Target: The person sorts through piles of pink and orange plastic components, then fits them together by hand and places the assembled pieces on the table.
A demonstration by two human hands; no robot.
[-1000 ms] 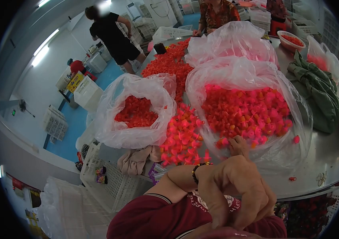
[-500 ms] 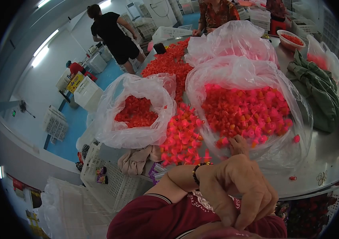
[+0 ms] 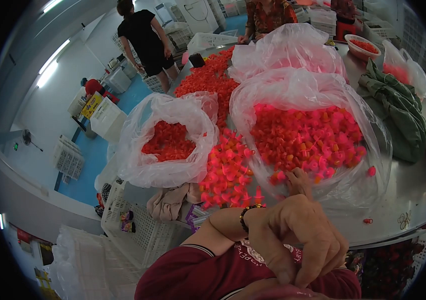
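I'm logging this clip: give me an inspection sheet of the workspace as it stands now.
Surface: grey, shiny table; one stray red piece near the front edge.
Job's things: red-pink pieces heaped between the open left bag and right bag; both bags hold more.
Clutter: green cloth beside the right bag; thin loops near the edge; small dark object farther back.
Hands: nearer hand curled, hold unclear; farther hand at the right bag's near side, contact unclear.
Cables: nothing seen on the table.
Surroundings: white basket at left; blue floor; person in black standing beyond.
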